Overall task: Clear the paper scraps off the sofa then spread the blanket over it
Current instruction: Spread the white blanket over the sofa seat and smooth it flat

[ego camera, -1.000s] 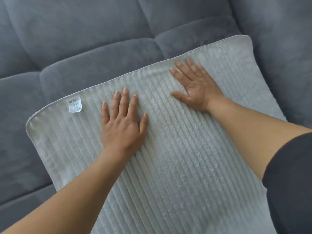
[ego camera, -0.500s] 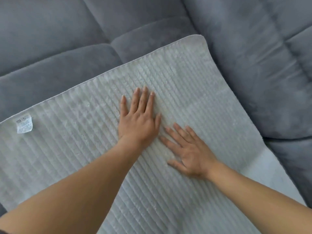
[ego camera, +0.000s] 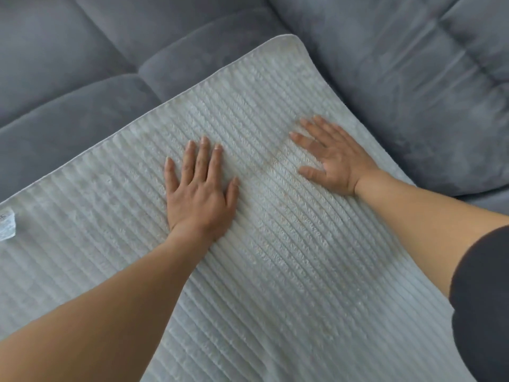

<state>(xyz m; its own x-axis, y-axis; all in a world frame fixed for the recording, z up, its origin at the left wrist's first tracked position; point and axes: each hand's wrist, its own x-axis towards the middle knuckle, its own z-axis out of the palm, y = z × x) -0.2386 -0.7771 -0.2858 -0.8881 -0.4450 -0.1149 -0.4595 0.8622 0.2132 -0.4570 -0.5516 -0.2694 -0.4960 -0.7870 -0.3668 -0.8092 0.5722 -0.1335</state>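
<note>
A pale grey ribbed blanket (ego camera: 275, 244) lies spread flat over the seat of a dark grey sofa (ego camera: 413, 78). My left hand (ego camera: 199, 188) presses flat on the blanket near its middle, fingers straight and slightly spread. My right hand (ego camera: 333, 155) lies flat on the blanket further right, close to its right edge, fingers straight and pointing up-left. A small white care label (ego camera: 7, 224) sticks out at the blanket's left edge. No paper scraps show anywhere in view.
The sofa's back cushions (ego camera: 124, 31) run along the top of the view, and a side cushion (ego camera: 440, 119) rises to the right of the blanket. A black sleeve (ego camera: 484, 299) covers my right upper arm at the frame's right edge.
My right hand has slid from beside my left hand out to the right and upward across the blanket. My left hand stays flat near the middle. The view shifted slightly.
</note>
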